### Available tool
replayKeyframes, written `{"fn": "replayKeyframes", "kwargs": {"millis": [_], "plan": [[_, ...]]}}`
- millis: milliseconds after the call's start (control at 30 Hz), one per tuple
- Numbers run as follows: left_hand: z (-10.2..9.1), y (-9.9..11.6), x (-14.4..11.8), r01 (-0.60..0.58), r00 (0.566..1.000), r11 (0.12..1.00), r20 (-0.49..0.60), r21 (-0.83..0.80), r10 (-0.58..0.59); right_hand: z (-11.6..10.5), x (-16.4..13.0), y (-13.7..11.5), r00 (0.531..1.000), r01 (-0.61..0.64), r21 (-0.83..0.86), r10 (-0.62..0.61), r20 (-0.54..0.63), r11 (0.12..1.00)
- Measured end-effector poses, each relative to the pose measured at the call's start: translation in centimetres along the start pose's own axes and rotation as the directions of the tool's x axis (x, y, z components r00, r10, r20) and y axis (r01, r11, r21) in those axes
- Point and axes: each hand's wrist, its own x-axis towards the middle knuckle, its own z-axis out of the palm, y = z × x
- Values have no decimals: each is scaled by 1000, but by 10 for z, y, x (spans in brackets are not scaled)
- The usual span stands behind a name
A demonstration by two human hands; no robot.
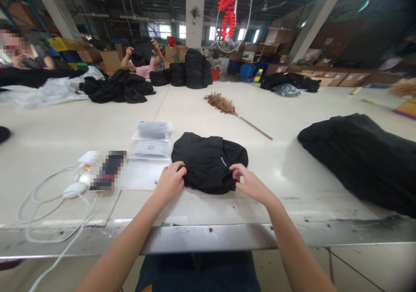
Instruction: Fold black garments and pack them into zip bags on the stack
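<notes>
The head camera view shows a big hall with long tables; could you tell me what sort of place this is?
Probably a garment packing workshop: stacks of folded black clothes on the table, flat plastic bags beside the black garment, and cardboard boxes behind.

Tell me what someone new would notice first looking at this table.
Likely the folded black garment at the near edge of the pale table, with the left hand and right hand gripping its near corners. Next, the big black pile at right and the feather duster lying behind the garment.
</notes>
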Motion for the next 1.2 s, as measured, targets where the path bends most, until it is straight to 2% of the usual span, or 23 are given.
{"fn": "replayKeyframes", "kwargs": {"millis": [33, 100, 200, 267, 333, 367, 433, 500, 533, 567, 667, 767, 833, 900, 967, 1033, 1133, 1200], "plan": [[1, -2, -5, -7, 1000, 998, 20, 67, 6, 11, -6, 3, 1000, 3, -77, -2, 15, 997], [5, -3, -13, 7, 1000, 995, 18, 102, -9, 30, -13, 2, 999, 37, -249, -39, -5, 968], [8, -3, -13, 19, 999, 1000, -40, -19, -19, 39, -15, -10, 988, 74, -430, -126, -94, 900], [7, -2, -9, 37, 995, 986, -86, -164, -52, 33, -12, -21, 966, 72, -403, -164, -198, 912], [5, -1, -3, 108, 981, 933, -116, -345, -156, 21, -5, -31, 931, 69, -247, -152, -332, 967], [3, 0, 0, 154, 966, 876, -115, -457, -231, 15, 1, -35, 915, 62, -125, -106, -389, 990], [1, 4, 6, 222, 933, 691, -56, -688, -356, 3, 16, -40, 895, 15, 181, 67, -440, 983], [2, 11, 8, 258, 922, 494, 59, -830, -383, -6, 34, -38, 881, -75, 471, 280, -382, 879], [5, 16, 8, 281, 925, 436, 120, -855, -361, -9, 43, -35, 867, -121, 566, 364, -339, 815], [8, 22, 6, 308, 929, 414, 177, -857, -325, -12, 52, -32, 849, -155, 622, 426, -313, 767], [24, 42, -3, 369, 929, 465, 312, -805, -198, -13, 69, -28, 815, -149, 669, 474, -335, 728], [41, 57, -7, 360, 929, 566, 344, -742, -139, -10, 72, -38, 853, -48, 729, 408, -325, 683], [50, 60, -3, 352, 933, 612, 318, -708, -170, -10, 71, -49, 884, 9, 780, 360, -299, 625], [56, 59, 4, 371, 928, 616, 268, -695, -257, -13, 71, -60, 896, 66, 809, 322, -305, 584], [59, 54, 14, 390, 910, 598, 195, -700, -365, -21, 73, -67, 892, 134, 809, 286, -350, 572], [59, 50, 25, 364, 905, 604, 116, -709, -410, -31, 74, -70, 879, 199, 783, 245, -409, 590], [48, 42, 45, 244, 956, 601, 84, -761, -283, -49, 71, -68, 871, 258, 727, 173, -460, 636], [34, 36, 59, 198, 966, 511, 77, -837, -248, -62, 66, -62, 863, 280, 703, 149, -482, 654]]}}
